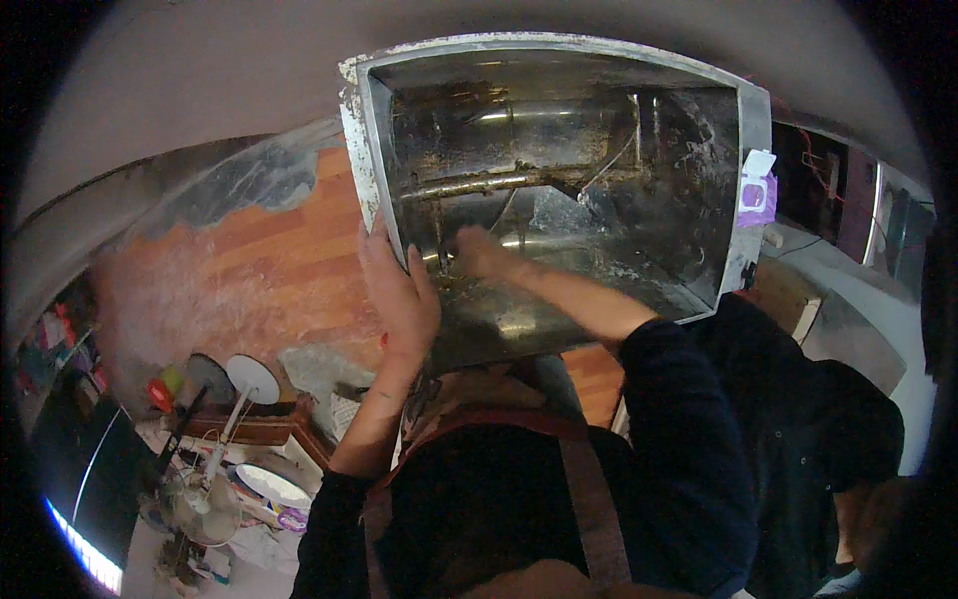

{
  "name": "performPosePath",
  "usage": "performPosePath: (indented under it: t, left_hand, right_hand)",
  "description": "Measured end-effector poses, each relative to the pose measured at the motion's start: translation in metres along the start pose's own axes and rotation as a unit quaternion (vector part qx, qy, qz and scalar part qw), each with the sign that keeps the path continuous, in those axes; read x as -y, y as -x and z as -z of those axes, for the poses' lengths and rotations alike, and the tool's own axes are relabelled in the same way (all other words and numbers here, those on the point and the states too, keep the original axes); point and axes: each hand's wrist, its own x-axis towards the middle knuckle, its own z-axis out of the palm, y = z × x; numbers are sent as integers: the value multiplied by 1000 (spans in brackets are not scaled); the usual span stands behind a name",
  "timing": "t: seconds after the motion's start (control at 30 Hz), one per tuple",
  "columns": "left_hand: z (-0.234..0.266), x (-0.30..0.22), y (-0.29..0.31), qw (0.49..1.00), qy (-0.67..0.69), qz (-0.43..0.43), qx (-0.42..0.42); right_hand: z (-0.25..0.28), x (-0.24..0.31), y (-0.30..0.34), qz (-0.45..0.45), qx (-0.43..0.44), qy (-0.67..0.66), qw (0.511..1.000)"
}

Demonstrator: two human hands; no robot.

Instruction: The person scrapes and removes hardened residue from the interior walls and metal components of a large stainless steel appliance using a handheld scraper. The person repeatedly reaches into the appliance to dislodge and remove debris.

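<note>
A large open metal box with a chipped, pale rim fills the upper middle. Its inside is stained and grimy, and a dirty metal pipe runs across it with thin rods beside it. My left hand holds the left edge of the box, fingers stretched along the outside and thumb toward the inside. My right hand reaches into the box near its lower left. Its fingers are curled and slightly blurred around something dark and small that I cannot make out.
A purple wipes packet with a raised white lid is at the box's right edge. A person in a dark jacket is close on my right. At lower left stand a fan and a white round disc. Wood-patterned flooring lies left.
</note>
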Motion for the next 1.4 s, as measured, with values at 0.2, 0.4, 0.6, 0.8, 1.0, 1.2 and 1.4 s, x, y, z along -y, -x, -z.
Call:
performPosePath:
  t: [0.2,0.4,0.6,0.8,1.0,1.2,1.4]
  left_hand:
    - [2,-1,-1,1000,22,12,-6]
    - [4,-1,1,1000,2,10,-7]
    - [1,3,1,1000,-5,2,-10]
    - [-1,4,1,1000,-1,1,-13]
    - [0,4,2,1000,4,0,-23]
    - [7,-1,2,1000,10,11,-7]
    - [-1,2,0,1000,19,10,4]
  right_hand:
    - [17,26,18,-105,43,-38,993]
    - [20,26,16,20,-57,-49,997]
    - [42,19,-27,4,-22,145,989]
    - [90,60,-43,-22,52,293,954]
    - [55,53,-30,-69,139,224,962]
    - [25,15,-2,-64,118,160,978]
    - [-17,-57,0,63,-89,49,993]
